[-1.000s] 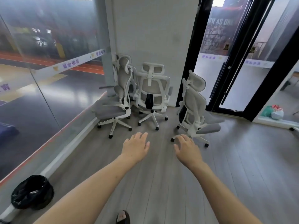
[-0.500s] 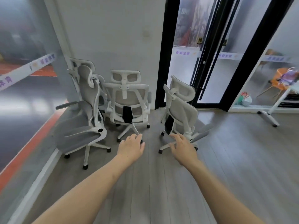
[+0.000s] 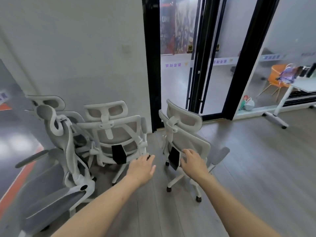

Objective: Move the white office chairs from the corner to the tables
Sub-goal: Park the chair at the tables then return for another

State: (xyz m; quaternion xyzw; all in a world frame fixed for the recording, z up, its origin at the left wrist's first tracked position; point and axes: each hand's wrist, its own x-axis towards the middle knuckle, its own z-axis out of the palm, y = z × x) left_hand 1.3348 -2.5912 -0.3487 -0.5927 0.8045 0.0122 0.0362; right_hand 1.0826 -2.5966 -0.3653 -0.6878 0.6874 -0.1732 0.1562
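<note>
We stand in a room with a grey wood floor [image 3: 256, 168], a pale wall [image 3: 77, 57] in the upper left of the frame, and black-framed glass doors [image 3: 201, 65] in the upper middle. Far off in the upper right we see part of a white table [image 3: 301, 86] with an orange chair [image 3: 275, 77] behind it.

The white office chairs sit in the corner, at the left and middle of the frame. There are three we can see well. The left chair [image 3: 68, 151] is side-on to us. The middle chair [image 3: 116, 134] shows us its back. The right chair [image 3: 184, 139] stands a little apart from the other two, nearest the doors, with its back turned to us and tall from wheels to headrest.

Our left hand [image 3: 142, 166] reaches out low in the middle of the frame, in the gap between the middle chair and the right chair. Its fingers are loose and straight, and it holds nothing. Our right hand [image 3: 193, 161] is over the lower back of the right chair. Its fingers are spread and loose too. It looks very close to the chair back, but we cannot tell if it touches.

We think the right chair is the one to take first. It lies just ahead of the right hand, so that hand is nearer. The left hand would need to go to the right to help.
</note>
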